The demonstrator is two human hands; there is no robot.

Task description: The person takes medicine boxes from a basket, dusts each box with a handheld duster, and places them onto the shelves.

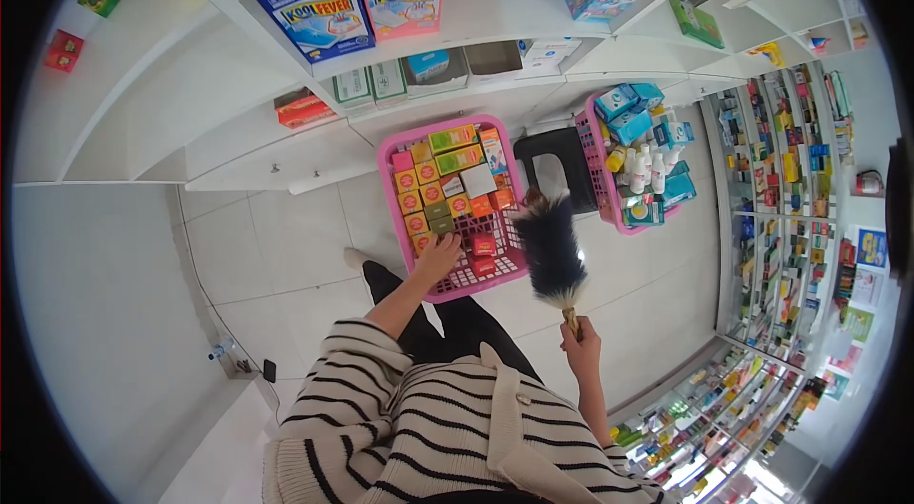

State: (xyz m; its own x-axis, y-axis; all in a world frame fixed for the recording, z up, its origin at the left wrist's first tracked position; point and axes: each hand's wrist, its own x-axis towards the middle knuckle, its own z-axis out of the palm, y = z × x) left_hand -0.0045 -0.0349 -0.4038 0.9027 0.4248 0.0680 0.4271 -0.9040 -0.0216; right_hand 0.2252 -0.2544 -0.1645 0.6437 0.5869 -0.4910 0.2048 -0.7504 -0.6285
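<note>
My left hand (pixel 438 258) reaches into a pink plastic basket (pixel 388 182) on the floor. Its fingers are stretched out and partly apart at the near edge of small olive-green boxes (pixel 439 217); whether they touch is hard to see. Rows of small yellow-and-red boxes (pixel 409 201) fill the basket's left side, and two small red boxes (pixel 484 245) lie to the right of the hand. A white box (pixel 479 181) sits among orange ones. My right hand (pixel 581 344) is closed around the handle of a feather duster (pixel 552 252), its dark feathers pointing away from me beside the basket.
A black stool (pixel 552 144) stands between this basket and a second pink basket (pixel 592 147) holding white bottles and blue boxes. White shelves (pixel 495 14) with Koolfever boxes (pixel 319 14) run ahead. Stocked shelves (pixel 762 199) line the right. A cable (pixel 205 280) trails on the left.
</note>
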